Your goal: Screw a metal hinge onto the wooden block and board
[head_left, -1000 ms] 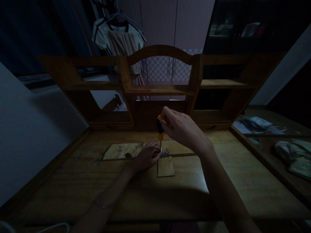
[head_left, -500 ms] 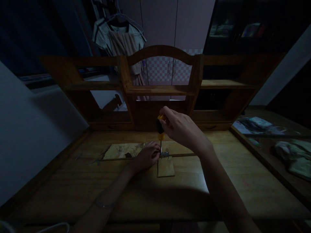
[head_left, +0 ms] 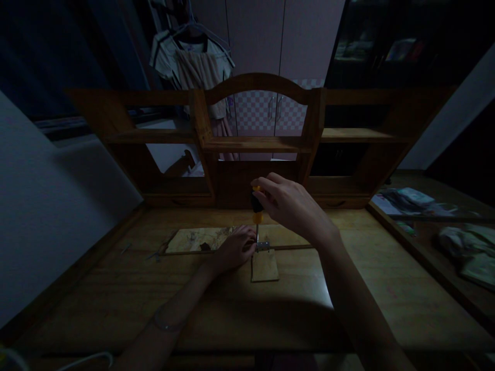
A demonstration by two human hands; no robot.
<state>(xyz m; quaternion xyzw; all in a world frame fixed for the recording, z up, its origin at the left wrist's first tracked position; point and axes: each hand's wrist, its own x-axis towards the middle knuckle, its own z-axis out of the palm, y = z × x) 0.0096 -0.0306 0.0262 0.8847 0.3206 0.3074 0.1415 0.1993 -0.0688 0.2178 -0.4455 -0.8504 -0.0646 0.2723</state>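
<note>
Right hand grasping upright screwdriver, tip apparently at metal hinge; left hand over long board, cannot tell whether grip holds anything.

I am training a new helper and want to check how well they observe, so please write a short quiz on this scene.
1. What does the right hand hold?
A) a hammer
B) a screwdriver
C) a pencil
2. True or false: the small wooden piece lies nearer to the camera than the long board.
3. Fill in: the screwdriver's handle is black and ____.
Key: 1 B; 2 true; 3 yellow.
</note>
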